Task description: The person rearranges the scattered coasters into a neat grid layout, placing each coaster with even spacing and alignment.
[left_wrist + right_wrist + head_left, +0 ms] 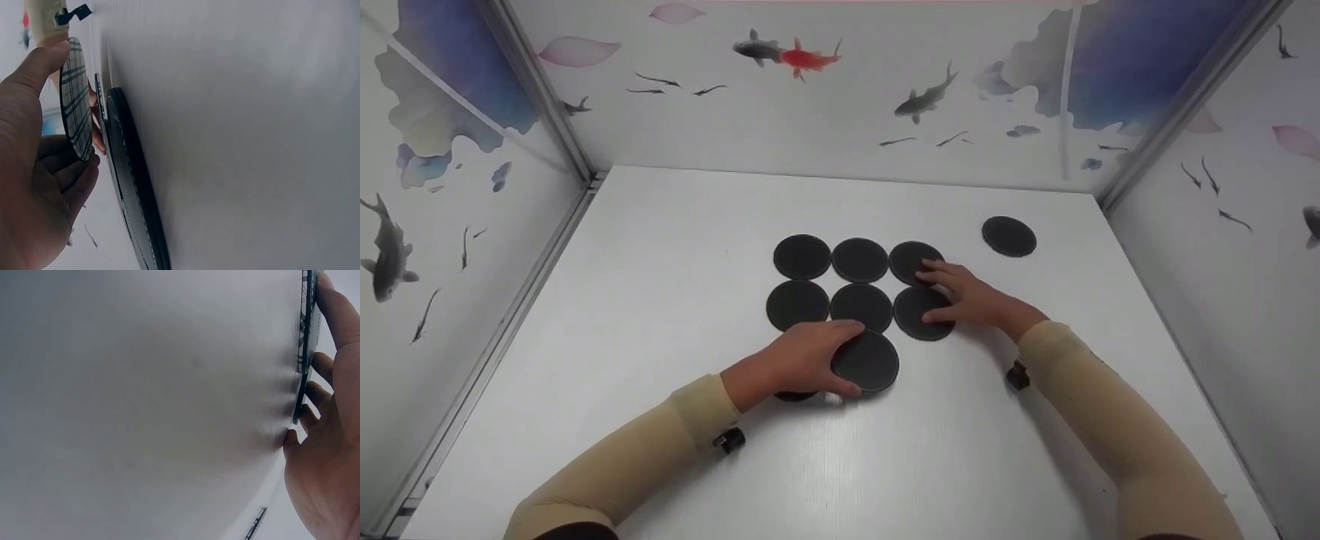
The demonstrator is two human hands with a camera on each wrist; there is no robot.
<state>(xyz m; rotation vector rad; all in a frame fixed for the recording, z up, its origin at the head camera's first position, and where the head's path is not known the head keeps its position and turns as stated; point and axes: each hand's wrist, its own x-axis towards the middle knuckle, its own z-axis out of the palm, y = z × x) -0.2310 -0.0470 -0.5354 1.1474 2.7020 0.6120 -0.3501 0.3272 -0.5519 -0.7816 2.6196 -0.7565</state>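
My left hand holds a round black coaster by its edge, thumb on the near side and fingers on the far side. In the left wrist view, the held coaster's plaid underside faces the table, raised off it. My right hand rests over the right end of two coaster rows. Its thumb touches the right coaster of the nearer row, and its fingertips lie on the right coaster of the farther row. Another coaster lies mostly hidden beneath my left hand.
The farther row also has a left coaster and a middle coaster. Nearer are another left coaster and middle coaster. A separate coaster lies at the back right of the white table. Fish-printed panels enclose three sides.
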